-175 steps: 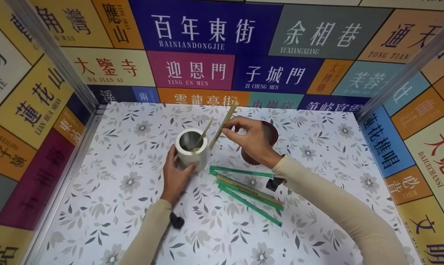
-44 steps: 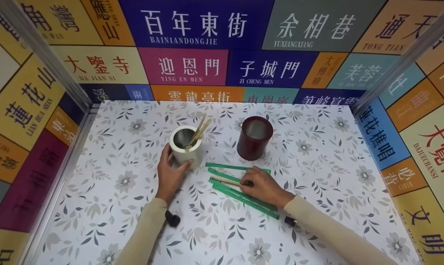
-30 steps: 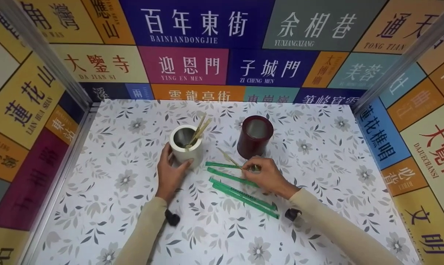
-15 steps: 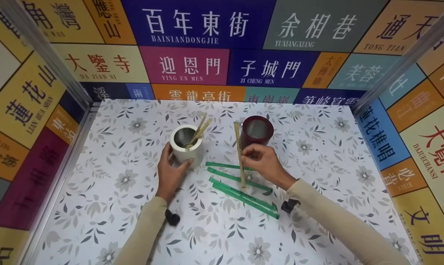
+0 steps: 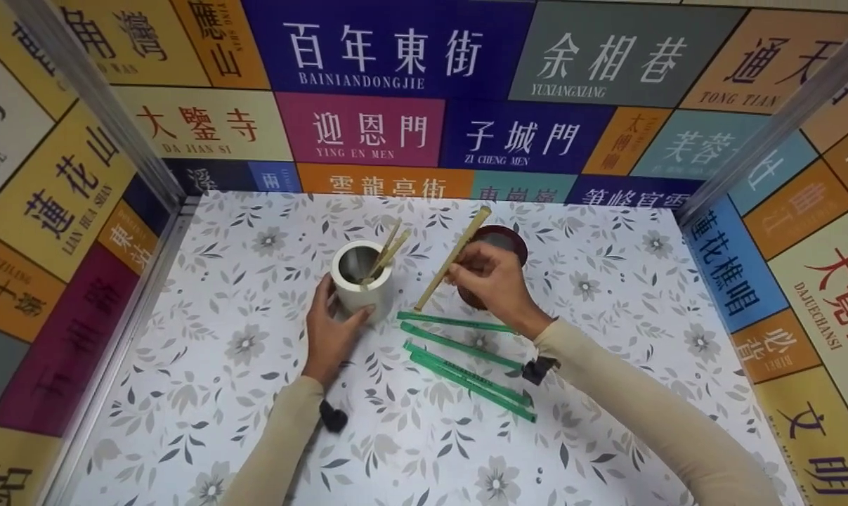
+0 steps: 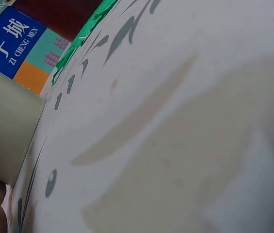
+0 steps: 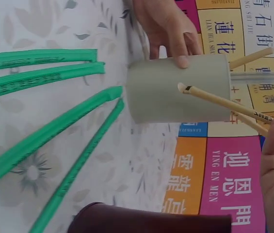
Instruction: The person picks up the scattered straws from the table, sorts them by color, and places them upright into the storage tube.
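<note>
My left hand (image 5: 334,325) grips a white cylindrical cup (image 5: 362,288) from its near left side, thumb on the front. Inside the cup two thin tan sticks (image 5: 393,249) lean to the right. In my right hand (image 5: 490,281) a slim tan wrapped straw (image 5: 438,281) is pinched and held slanting, its lower end toward the cup. Dark print shows on this tan straw (image 7: 224,103) in the right wrist view, where its end appears in front of the cup wall (image 7: 175,102). Several green wrapped straws (image 5: 459,322) lie on the table below the hands.
A dark red cup (image 5: 511,242) stands behind my right hand, partly hidden by it. The flower-patterned white table (image 5: 255,393) is bounded by printed walls (image 5: 367,130) at the back and sides. The left wrist view shows mostly table surface.
My right hand has lifted the tan straw from among the green ones, turned it and carried it toward the back. Since the oldest frame, the cup has gained a second tan stick.
</note>
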Motion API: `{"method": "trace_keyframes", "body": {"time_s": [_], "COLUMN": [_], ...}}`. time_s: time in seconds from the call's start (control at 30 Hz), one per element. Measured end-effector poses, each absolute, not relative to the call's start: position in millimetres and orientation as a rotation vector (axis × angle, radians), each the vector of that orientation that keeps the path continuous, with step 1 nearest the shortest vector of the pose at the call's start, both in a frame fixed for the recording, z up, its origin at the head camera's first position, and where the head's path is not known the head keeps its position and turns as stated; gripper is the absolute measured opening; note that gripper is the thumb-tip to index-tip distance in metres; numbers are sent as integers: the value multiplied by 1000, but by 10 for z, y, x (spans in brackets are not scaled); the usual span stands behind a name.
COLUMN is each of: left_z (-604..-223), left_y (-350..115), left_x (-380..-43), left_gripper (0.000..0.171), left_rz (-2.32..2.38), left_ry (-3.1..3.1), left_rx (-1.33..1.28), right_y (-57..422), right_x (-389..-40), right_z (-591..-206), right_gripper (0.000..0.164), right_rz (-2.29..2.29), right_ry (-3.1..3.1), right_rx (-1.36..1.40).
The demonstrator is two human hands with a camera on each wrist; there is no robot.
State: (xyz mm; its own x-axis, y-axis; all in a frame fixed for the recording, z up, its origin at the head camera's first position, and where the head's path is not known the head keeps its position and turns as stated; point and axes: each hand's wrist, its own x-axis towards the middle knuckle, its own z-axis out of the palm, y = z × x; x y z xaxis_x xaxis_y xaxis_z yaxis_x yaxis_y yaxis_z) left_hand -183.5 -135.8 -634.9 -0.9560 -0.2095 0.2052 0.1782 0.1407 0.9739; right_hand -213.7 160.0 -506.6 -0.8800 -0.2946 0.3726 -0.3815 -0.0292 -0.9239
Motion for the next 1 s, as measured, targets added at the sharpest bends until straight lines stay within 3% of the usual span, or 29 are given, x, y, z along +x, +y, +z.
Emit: {"method": "trace_keyframes", "body": {"time_s": [0.13, 0.5, 1.0], "left_z": [-6522, -6536, -6513], "left_y": [-1406, -1409, -1434], "left_x": [-1900, -1900, -1893], "left_gripper": [102, 103, 100], "left_rz": [-1880, -1852, -1824], "left_ry": [-2124, -2142, -2160], "left_rx": [9, 25, -31], "right_y": [1482, 1124, 752], "right_x": [-2176, -2280, -2334], "right_z": [-4936, -4777, -5117], "right_gripper": [10, 11, 9], "right_rz": [2026, 1948, 1850], "right_ry": [-2094, -1968, -2188], "right_rx": [765, 838, 690]}}
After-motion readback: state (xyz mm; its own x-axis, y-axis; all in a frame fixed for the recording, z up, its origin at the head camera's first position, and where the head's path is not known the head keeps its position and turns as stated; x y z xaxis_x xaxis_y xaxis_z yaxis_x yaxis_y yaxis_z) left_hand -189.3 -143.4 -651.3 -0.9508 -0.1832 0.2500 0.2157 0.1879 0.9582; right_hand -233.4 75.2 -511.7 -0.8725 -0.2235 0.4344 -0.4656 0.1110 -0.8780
